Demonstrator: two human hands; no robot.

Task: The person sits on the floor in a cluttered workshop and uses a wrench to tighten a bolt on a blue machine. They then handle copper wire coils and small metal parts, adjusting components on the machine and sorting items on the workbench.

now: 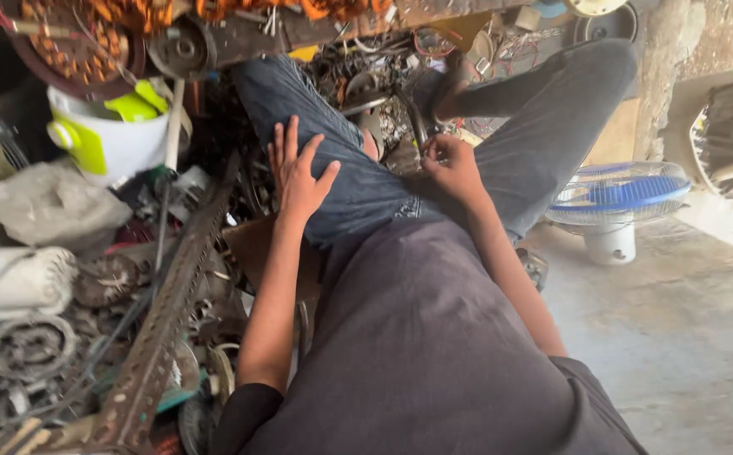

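Note:
I sit with both legs in blue jeans (358, 181) stretched out toward a pile of scrap metal parts (375, 76). My left hand (299, 173) lies flat on my left thigh, fingers spread, holding nothing. My right hand (451, 164) rests at the inner side of my right thigh, its fingers curled down beside a dark metal piece (404, 156) between my legs. Whether those fingers grip anything is hidden. A dark grey shirt (434, 354) fills the lower middle of the view.
A rusty perforated angle bar (173, 303) runs diagonally at my left among coils and rings. A white and green plastic container (105, 139) and a copper-wound stator (80, 42) sit at the upper left. A blue and white fan (619, 198) stands on the concrete floor (678, 337) at the right.

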